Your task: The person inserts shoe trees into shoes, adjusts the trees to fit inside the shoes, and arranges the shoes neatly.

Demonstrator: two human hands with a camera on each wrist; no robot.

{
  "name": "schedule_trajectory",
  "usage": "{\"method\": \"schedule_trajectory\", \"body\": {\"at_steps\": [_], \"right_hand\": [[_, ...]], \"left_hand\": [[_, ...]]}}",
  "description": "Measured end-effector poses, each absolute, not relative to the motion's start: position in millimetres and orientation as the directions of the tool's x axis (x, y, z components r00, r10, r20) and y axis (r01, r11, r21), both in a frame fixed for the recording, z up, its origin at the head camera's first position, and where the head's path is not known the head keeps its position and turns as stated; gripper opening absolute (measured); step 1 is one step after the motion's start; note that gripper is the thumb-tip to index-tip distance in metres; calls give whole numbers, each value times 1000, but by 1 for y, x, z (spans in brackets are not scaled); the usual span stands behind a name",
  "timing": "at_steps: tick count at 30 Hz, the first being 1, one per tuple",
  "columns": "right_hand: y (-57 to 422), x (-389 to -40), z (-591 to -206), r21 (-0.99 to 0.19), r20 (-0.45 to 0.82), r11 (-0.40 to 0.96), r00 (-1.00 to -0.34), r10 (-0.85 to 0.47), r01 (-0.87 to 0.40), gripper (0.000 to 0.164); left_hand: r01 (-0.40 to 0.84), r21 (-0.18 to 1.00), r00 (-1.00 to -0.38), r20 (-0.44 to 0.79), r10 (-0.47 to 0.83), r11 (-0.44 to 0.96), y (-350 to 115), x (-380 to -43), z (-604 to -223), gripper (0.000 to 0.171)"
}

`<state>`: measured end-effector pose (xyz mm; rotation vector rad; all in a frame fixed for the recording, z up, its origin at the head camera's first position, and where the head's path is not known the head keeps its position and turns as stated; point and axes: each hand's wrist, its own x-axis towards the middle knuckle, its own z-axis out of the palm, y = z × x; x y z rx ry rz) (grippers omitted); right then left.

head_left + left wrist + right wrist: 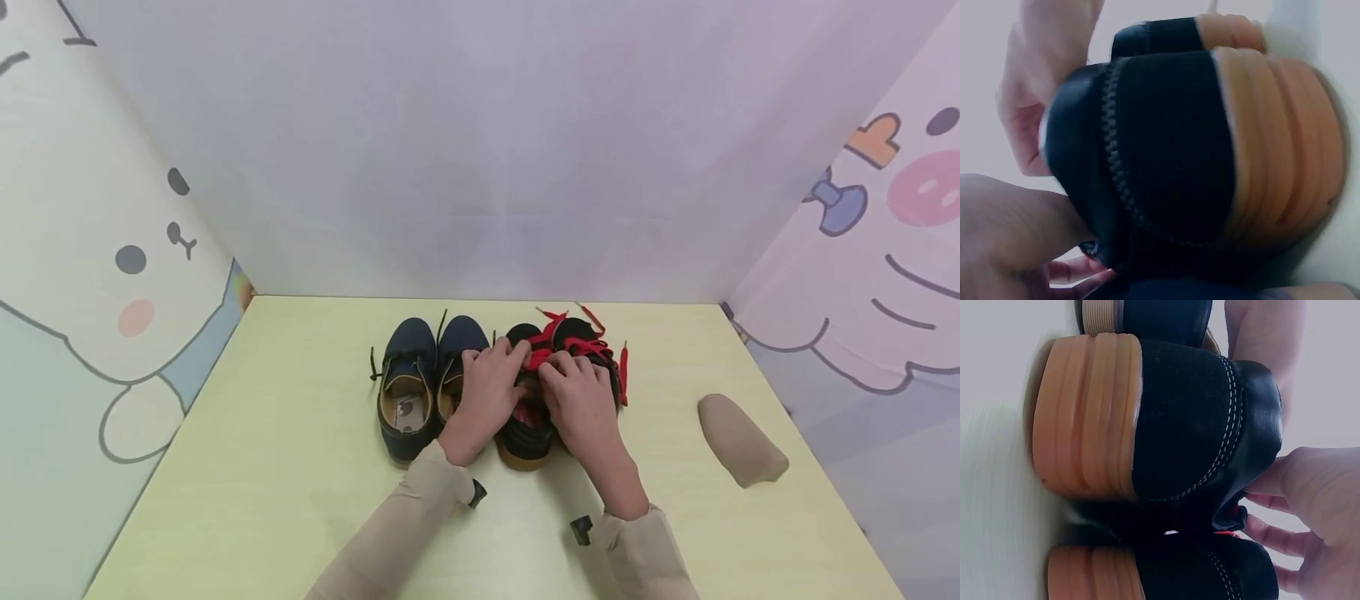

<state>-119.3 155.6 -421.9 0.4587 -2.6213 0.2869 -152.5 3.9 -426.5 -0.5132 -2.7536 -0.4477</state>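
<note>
A black shoe [525, 440] with red laces [537, 360] and a thick tan sole stands between both hands, toe away from me. My left hand [489, 383] grips the left edge of its opening. Opposite, my right hand [583, 404] pinches the right edge near the laces. In the left wrist view, the left thumb and fingers lie on either side of the upper [1085, 169]. The right wrist view has the right hand [1329, 506] beside the collar, some fingertips hidden. Its matching shoe [576, 332], also red-laced, stands close on the right, partly behind the right hand.
Two navy shoes [409, 337] with dark laces stand side by side just left of the black pair. A beige, rounded flat piece [738, 437] lies to the right on the pale yellow table [262, 450]. A plain wall [480, 167] rises behind the table.
</note>
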Motion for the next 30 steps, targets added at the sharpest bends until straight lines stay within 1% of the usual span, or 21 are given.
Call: {"method": "schedule_trajectory", "body": {"at_steps": [2, 4, 7, 10, 12, 14, 19, 27, 30], "right_hand": [[156, -120, -422, -139, 469, 924, -845, -256, -357, 12], [155, -120, -423, -147, 466, 927, -851, -242, -345, 11], [154, -120, -422, -132, 467, 931, -850, -243, -339, 18], [151, -122, -421, -96, 471, 932, -841, -266, -349, 25], [149, -124, -420, -80, 477, 931, -834, -277, -355, 26], [148, -125, -418, -74, 485, 931, -829, -279, -357, 22], [148, -125, -415, -71, 519, 924, -805, -287, -376, 16], [151, -124, -420, -19, 616, 907, -720, -321, -421, 20], [151, -123, -421, -15, 634, 900, -701, -328, -435, 19]], "left_hand": [[392, 230, -892, 331, 307, 891, 2, -153, -427, 43], [392, 222, -895, 315, 315, 893, 0, -154, -428, 52], [399, 202, -895, 299, 332, 894, -2, -156, -429, 68], [409, 191, -895, 274, 352, 892, -4, -159, -428, 74], [416, 188, -896, 248, 367, 890, -4, -160, -428, 72], [422, 195, -898, 228, 377, 886, -4, -162, -427, 69], [425, 205, -896, 237, 377, 882, -2, -162, -425, 63], [401, 180, -900, 260, 350, 898, 0, -164, -429, 57], [386, 171, -905, 262, 336, 906, 1, -163, -432, 55]]}}
